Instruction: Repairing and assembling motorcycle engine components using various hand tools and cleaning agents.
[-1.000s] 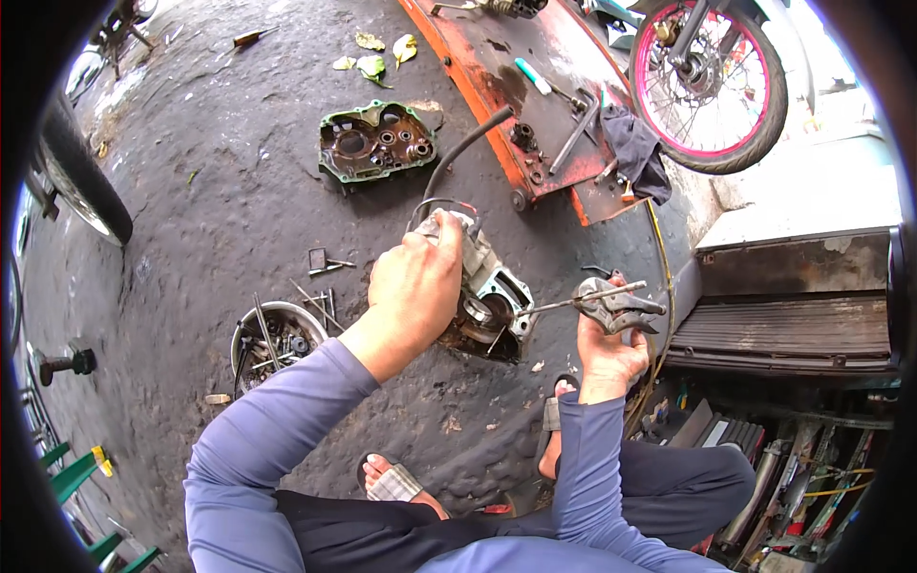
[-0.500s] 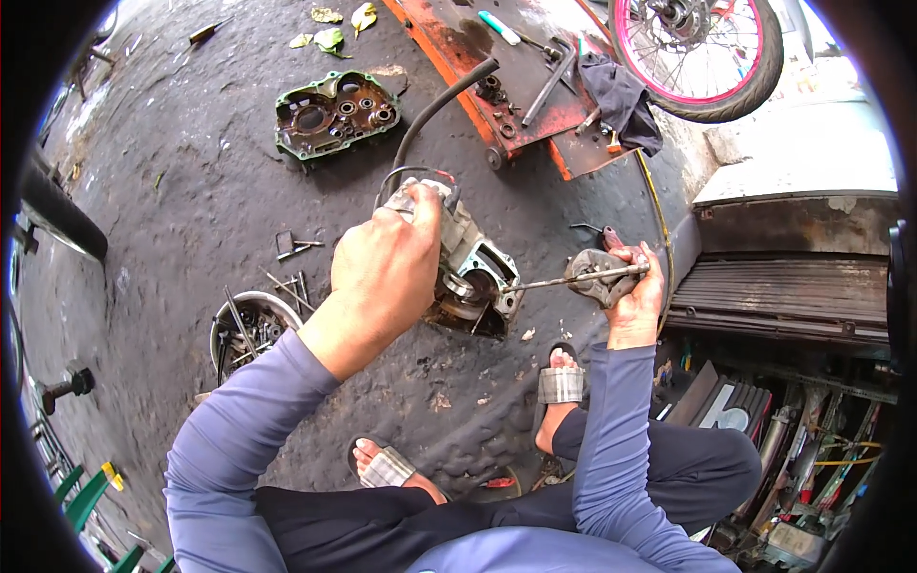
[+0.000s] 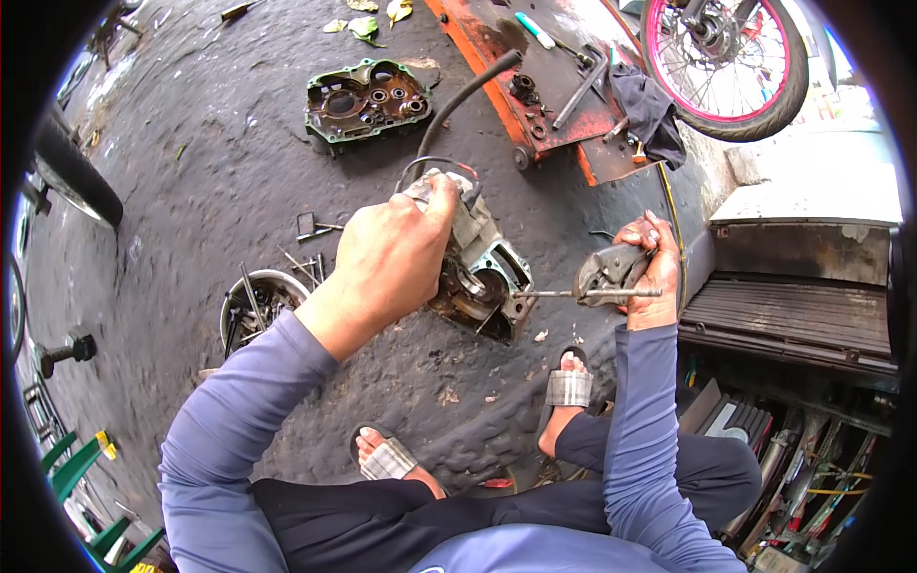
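While a person in blue-grey sleeves sits on a dark, oil-stained floor, the left hand clamps down on the upper end of a motorcycle engine case, thumb lying along the metal and the other fingertips out of sight. The case rests on the floor ahead of the feet, its open end turned toward the person, a greenish gasket face showing along its edge. To its right, the right hand curls around a pair of grey locking pliers. A slim metal rod runs across the pliers to the rim of the case — whether the jaws grip it cannot be told from this angle.

A second engine cover half lies open side up beyond the left hand, apart from the case, near a thick black hose. Loose bolts and tools fill a metal bowl just beside the left forearm. Farther off, an orange-edged work platform carries a bent-handled wrench and a dark cloth — with a pink-rimmed motorcycle wheel behind it. Checked sandals cover the person's feet.
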### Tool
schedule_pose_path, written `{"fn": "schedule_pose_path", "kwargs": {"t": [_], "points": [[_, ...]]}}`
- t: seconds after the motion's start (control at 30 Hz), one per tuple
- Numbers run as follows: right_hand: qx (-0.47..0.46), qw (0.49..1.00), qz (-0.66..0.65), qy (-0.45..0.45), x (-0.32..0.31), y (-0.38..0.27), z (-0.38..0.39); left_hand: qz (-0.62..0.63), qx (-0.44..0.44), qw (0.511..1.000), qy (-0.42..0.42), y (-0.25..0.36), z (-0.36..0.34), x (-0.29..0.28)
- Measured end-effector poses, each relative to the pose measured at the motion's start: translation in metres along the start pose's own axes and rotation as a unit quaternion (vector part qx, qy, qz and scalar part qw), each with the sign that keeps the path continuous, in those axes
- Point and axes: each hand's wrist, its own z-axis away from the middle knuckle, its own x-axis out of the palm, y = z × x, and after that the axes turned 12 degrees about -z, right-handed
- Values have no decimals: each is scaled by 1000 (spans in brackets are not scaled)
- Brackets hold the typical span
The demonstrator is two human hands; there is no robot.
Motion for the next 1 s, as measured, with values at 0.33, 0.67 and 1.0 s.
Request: {"fn": "schedule_pose_path", "kwargs": {"t": [0.33,0.67,1.0], "points": [[168,985,-43,7,23,4,-18,8,15,1000,-5,-11,-4,1],[284,957,-51,-30,43,17,-28,5,79,997,8,-17,-16,3],[353,933,12,-70,67,34,-35,10,112,993,24,-18,-24,3]]}}
